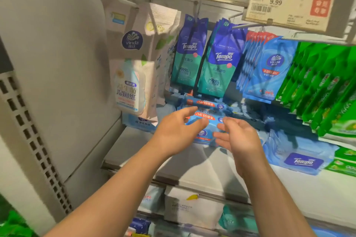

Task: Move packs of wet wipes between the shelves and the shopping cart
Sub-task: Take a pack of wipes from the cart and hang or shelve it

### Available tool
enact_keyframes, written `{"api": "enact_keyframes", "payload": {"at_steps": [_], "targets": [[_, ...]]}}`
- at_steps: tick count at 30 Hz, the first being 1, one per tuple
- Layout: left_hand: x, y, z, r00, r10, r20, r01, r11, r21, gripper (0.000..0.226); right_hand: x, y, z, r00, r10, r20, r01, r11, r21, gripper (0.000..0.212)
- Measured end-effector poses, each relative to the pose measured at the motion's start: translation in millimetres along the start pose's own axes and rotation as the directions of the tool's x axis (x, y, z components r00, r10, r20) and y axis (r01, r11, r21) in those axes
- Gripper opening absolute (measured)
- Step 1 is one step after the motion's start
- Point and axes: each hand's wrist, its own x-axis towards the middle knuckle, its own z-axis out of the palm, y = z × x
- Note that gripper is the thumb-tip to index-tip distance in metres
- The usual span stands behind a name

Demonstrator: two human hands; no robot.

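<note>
On a store shelf [134,152], a blue pack [207,123] is flanked by the left hand [176,131] and right hand [238,136], both spread, apparently for a two-sided grasp.

Left hand [178,131] and right hand [239,136] cover the front of the blue wipes pack [207,123], the price tags [289,4] blur out, and the green packs [327,86] run off the right edge.

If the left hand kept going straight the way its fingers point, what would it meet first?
Most likely the stacked blue wipes pack on the shelf: the left hand has its fingers open and aimed at the pack's left end. Depth is unclear; they may already touch.
</note>
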Motion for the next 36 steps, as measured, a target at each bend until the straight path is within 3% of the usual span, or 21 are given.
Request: {"api": "enact_keyframes", "payload": {"at_steps": [2, 5, 7, 10, 16, 26, 31, 36], "targets": [[-13, -7, -7, 0.999, 0.022, 0.029, -0.026, 0.992, 0.123, 0.076, -16, 9, -7, 0.994, -0.1, -0.032, 0.089, 0.964, -0.25, 0.028], [-33, -16, -14, 0.992, 0.116, 0.048, -0.126, 0.921, 0.369, 0.092, -45, 17, -17, 0.984, -0.179, 0.002, 0.144, 0.783, -0.605, 0.046], [-46, -22, -16, 0.986, 0.158, 0.047, -0.161, 0.858, 0.488, 0.106, -64, 23, -22, 0.989, -0.135, 0.055, 0.128, 0.632, -0.765, 0.057], [-64, -32, -19, 0.982, 0.179, 0.062, -0.181, 0.793, 0.581, 0.108, -91, 30, -26, 0.996, -0.039, 0.078, 0.087, 0.47, -0.878, 0.063], [-102, -34, -16, 0.986, 0.148, 0.078, -0.166, 0.798, 0.58, 0.099, -125, 39, -42, 0.995, -0.046, 0.088, 0.099, 0.35, -0.931, 0.06], [-168, -26, 5, 1.0, -0.001, 0.004, -0.002, 0.683, 0.731, 0.091, -151, 54, -96, 0.962, -0.075, 0.263, 0.271, 0.377, -0.885, 0.059], [-222, -30, 29, 0.991, -0.065, -0.115, 0.129, 0.663, 0.738, 0.097, -161, 77, -122, 0.923, -0.05, 0.382, 0.374, 0.36, -0.855, 0.058], [-286, -38, 35, 0.954, -0.189, -0.232, 0.299, 0.6, 0.742, 0.091, -181, 98, -119, 0.855, 0.006, 0.518, 0.468, 0.418, -0.779, 0.062]]}}
